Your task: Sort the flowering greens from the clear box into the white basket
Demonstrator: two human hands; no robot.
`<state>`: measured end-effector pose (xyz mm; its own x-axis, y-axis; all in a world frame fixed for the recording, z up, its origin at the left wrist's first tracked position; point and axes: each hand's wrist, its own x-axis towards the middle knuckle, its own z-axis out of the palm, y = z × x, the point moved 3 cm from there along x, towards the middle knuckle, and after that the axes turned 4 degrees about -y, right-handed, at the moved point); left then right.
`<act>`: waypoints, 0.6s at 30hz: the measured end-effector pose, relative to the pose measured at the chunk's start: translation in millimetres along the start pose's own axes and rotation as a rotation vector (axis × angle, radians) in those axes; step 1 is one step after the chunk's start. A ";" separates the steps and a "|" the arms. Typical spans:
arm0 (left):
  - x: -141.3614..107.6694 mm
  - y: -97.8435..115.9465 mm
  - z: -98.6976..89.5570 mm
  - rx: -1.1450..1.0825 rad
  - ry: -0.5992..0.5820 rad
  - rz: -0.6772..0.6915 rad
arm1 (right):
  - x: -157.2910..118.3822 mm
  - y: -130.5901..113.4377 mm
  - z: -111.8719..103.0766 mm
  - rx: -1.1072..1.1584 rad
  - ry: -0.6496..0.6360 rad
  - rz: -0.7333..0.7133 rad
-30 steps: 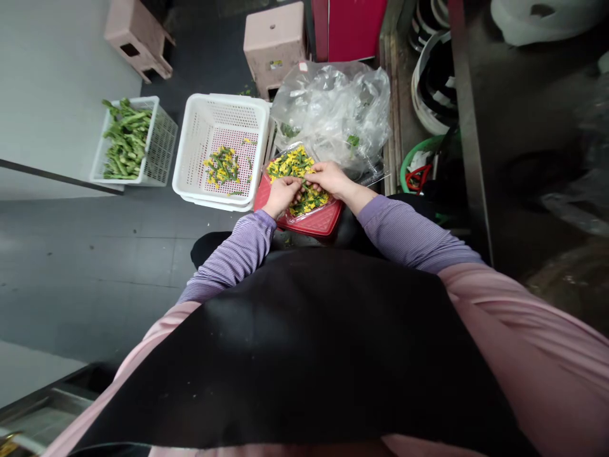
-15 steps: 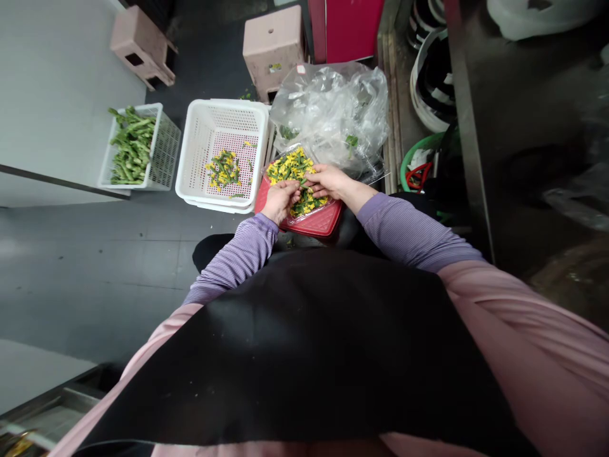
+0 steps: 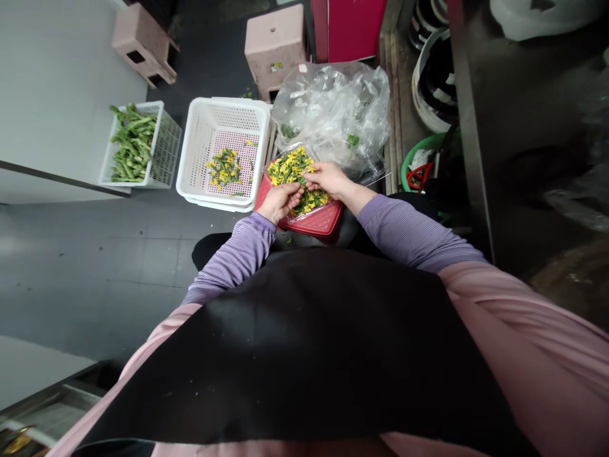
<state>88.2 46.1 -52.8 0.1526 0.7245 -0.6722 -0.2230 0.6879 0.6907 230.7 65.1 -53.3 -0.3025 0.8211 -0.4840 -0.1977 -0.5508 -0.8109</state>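
My left hand [image 3: 281, 200] and my right hand [image 3: 330, 180] meet fingertip to fingertip above a clear plastic package [image 3: 291, 220] of small green pieces with yellow flowers [image 3: 290, 165]. Both hands are closed in a pinch. Between the fingertips shows a bit of a small green vegetable piece [image 3: 302, 181], mostly covered by the fingers. Under the package is a red, quilted-looking stool top [image 3: 325, 222]. Left of it, a white perforated basket [image 3: 185, 171] contains a loose pile of similar yellow-flowered pieces [image 3: 223, 168].
A crumpled clear plastic bag [image 3: 333, 105] lies just beyond the package. Farther left stands a white basket [image 3: 164, 152] of thick green stalks [image 3: 133, 143]. Two pink stools [image 3: 273, 47] are at the back. On the right are a green tub [image 3: 406, 162] and a metal counter edge [image 3: 469, 127].
The hands stay over the package, and their fingertips have shifted only slightly around the green piece. The whole view has moved a little.
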 end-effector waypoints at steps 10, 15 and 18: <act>-12.9 10.3 5.6 0.160 -0.080 0.185 | -6.8 -5.3 -1.0 0.124 -0.060 0.045; -14.1 19.3 17.9 0.161 -0.188 0.265 | -5.6 -8.2 -1.2 0.306 -0.131 0.073; -3.6 18.7 13.8 0.320 -0.128 0.285 | -6.3 -20.4 -6.3 0.402 -0.157 0.012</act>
<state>96.8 57.0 -33.8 0.2503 0.8729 -0.4188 0.0324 0.4248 0.9047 242.6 72.1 -35.9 -0.4390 0.7987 -0.4115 -0.5314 -0.6001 -0.5978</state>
